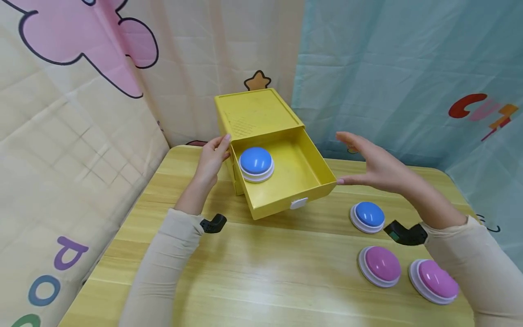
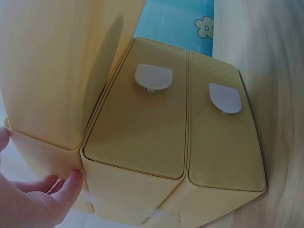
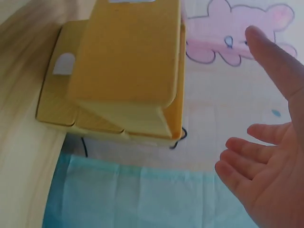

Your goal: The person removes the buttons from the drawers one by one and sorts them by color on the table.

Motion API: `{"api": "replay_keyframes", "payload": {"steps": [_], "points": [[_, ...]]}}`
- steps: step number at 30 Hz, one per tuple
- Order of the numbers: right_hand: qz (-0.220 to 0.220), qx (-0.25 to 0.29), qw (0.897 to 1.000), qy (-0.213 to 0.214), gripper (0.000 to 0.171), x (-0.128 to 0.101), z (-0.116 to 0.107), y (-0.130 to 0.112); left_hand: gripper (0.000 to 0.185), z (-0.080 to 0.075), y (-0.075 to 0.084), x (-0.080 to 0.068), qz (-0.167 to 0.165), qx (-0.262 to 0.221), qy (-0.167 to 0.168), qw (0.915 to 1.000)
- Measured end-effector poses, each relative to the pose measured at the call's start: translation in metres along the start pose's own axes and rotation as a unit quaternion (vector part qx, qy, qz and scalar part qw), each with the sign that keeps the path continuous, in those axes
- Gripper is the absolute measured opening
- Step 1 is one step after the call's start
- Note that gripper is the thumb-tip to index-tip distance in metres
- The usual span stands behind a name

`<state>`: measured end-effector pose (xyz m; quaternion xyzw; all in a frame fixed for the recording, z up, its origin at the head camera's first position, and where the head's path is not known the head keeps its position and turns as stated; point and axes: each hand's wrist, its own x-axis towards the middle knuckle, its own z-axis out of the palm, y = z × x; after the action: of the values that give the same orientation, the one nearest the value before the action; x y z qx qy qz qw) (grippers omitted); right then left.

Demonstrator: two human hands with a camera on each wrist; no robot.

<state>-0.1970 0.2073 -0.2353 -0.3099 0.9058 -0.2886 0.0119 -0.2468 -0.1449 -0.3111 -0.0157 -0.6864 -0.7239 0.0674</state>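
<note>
A yellow drawer box (image 1: pixel 257 111) stands at the back of the wooden table (image 1: pixel 261 272). Its top drawer (image 1: pixel 282 205) is pulled out, and a blue dome button (image 1: pixel 255 162) lies inside at the left. My left hand (image 1: pixel 212 159) rests against the box's left side with the fingers fairly straight; in the left wrist view the left hand (image 2: pixel 33 199) touches the box's edge beside two closed lower drawers (image 2: pixel 137 128). My right hand (image 1: pixel 367 165) hovers open just right of the drawer, holding nothing. The right wrist view shows the right hand (image 3: pixel 266 166) apart from the box (image 3: pixel 128 61).
On the table at the right lie a second blue button (image 1: pixel 367 217) and two pink buttons (image 1: pixel 379 265) (image 1: pixel 435 280). Cloth backdrops hang close behind and to the left. The table's edge runs along the left side.
</note>
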Motion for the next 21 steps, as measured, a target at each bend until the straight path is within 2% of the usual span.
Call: {"api": "replay_keyframes", "payload": {"steps": [6,10,16,21], "points": [[-0.064,0.031,0.995,-0.065,0.088,0.053,0.001,-0.024,0.051,0.000,0.001,0.002,0.002,0.002,0.002,1.0000],[-0.084,0.039,0.990,-0.109,0.085,0.083,0.005,-0.036,0.051,0.000,0.001,0.002,0.001,0.006,0.000,1.0000],[-0.079,0.010,0.984,-0.158,0.084,0.116,0.020,-0.048,0.052,0.001,0.002,0.002,-0.007,0.005,0.003,1.0000],[-0.066,0.009,0.977,-0.204,0.083,0.134,0.035,-0.054,0.052,0.002,0.000,0.001,-0.005,0.001,0.003,1.0000]]}}
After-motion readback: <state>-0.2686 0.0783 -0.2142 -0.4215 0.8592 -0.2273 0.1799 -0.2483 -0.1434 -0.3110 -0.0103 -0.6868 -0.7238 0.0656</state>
